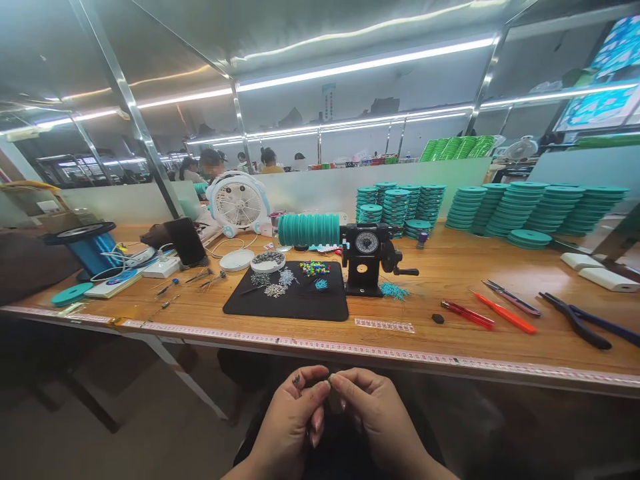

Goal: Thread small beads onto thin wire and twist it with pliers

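Below the table's front edge, my left hand (pixel 300 413) and my right hand (pixel 373 407) meet, fingertips pinched together thumb to thumb. Whatever lies between them is too small or hidden to make out. On the table above them is a black mat (pixel 285 309) with little heaps of small parts: colourful beads (pixel 315 268), silvery pieces (pixel 275 291), clear pieces (pixel 287 277) and blue bits (pixel 321 285). A white round dish (pixel 269 269) of grey pieces touches the mat's back edge. Behind the mat's right side stands a black hand-cranked winder (pixel 363 270) carrying a row of teal spools (pixel 309 230).
Teal spools stand in stacks (pixel 520 207) at the back right. Pliers (pixel 575 320), an orange-handled tool (pixel 505 312) and a red tool (pixel 467 315) lie at right. A fan (pixel 240 203), phone (pixel 186 241) and blue wire reel (pixel 93 250) are at left. A measuring tape (pixel 310 345) lines the front edge.
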{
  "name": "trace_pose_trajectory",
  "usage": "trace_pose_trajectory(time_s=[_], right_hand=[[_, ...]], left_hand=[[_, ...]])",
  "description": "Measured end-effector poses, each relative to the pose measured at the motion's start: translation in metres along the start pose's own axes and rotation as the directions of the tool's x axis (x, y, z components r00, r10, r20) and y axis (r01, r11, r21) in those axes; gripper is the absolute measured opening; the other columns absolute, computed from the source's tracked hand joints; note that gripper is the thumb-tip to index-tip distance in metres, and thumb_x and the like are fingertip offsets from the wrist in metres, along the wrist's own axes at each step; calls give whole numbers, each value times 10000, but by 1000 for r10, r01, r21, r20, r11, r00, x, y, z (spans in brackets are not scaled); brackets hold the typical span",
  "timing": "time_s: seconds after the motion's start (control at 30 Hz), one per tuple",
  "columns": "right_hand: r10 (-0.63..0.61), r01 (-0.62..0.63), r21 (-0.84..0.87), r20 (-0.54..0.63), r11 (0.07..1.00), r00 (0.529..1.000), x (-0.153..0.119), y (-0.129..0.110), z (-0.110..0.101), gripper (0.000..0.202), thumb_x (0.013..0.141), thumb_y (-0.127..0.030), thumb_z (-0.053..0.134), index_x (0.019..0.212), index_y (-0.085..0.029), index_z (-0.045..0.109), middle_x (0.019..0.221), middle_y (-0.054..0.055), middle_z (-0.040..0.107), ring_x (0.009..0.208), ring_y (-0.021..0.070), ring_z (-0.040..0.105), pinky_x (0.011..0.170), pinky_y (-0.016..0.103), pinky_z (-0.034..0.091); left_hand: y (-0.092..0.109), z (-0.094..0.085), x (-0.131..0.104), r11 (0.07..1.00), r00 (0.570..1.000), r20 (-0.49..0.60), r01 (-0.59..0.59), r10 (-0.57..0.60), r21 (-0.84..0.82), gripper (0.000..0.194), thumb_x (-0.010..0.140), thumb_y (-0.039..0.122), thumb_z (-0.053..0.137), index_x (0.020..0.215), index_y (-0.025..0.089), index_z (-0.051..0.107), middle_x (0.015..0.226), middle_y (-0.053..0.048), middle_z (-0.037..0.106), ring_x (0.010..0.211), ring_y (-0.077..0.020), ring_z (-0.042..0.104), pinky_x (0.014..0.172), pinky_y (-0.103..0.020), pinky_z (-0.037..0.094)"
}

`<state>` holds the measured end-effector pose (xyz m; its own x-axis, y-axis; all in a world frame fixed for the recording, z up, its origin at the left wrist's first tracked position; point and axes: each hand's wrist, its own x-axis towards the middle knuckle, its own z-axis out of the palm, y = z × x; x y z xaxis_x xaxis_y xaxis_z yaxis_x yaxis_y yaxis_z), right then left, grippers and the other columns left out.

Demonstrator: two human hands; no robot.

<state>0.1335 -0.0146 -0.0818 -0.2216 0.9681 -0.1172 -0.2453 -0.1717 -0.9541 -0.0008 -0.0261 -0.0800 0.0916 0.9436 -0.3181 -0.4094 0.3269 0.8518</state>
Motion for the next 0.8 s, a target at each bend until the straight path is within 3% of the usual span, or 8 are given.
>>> trace_pose_trajectory(time_s=[0.13,0.27,0.37,0.47,0.57,0.67,0.8], right_hand=[[-1,-9,77,126,997,992,1,3,3,288,769,-394,643,644,-147,565,486,-52,476,413,65,358,419,195,267],[82,-139,265,218,954,973,3,8,2,227,728,-375,623,711,-161,547,600,-15,554,394,68,380,369,193,262],[106,-136,147,194,980,975,4,13,-3,291,733,-396,667,663,-150,529,522,-59,434,410,43,255,384,186,162],[52,-56,24,143,998,988,4,12,-9,356,745,-425,686,610,-147,510,479,-82,347,452,50,230,427,201,159],[-44,49,-67,74,997,996,2,3,-9,324,764,-419,674,621,-147,569,495,-52,450,470,71,352,460,206,272],[-81,102,-170,124,980,989,0,-6,-3,283,786,-392,646,655,-141,639,571,14,602,553,137,531,554,243,404],[-114,138,-281,101,950,988,1,-5,2,255,799,-359,618,651,-151,611,604,22,626,575,161,561,557,253,430]], left_hand=[[2,-2,0,999,999,12,-39,39,-27,302,692,401,730,688,133,590,335,105,370,319,-20,212,364,-185,125],[5,-3,-1,998,999,-12,-36,35,-42,286,694,369,734,674,132,576,379,107,359,357,-18,178,373,-177,135],[5,-4,0,999,999,-24,-34,34,4,271,707,362,718,699,138,565,390,119,316,372,-26,161,372,-177,138],[3,-5,0,996,999,-8,-32,32,78,278,732,383,676,688,164,512,405,126,296,368,-30,164,366,-178,157],[1,-3,-1,982,998,63,-2,-10,189,269,782,429,582,718,197,461,430,108,371,340,-46,264,353,-187,202],[-1,-1,-4,944,988,149,-6,-46,330,273,813,452,523,729,206,440,471,76,465,368,-72,392,363,-195,257],[0,0,-6,942,982,185,-20,-45,336,306,797,480,547,739,212,411,469,96,442,373,-63,369,374,-194,251]])
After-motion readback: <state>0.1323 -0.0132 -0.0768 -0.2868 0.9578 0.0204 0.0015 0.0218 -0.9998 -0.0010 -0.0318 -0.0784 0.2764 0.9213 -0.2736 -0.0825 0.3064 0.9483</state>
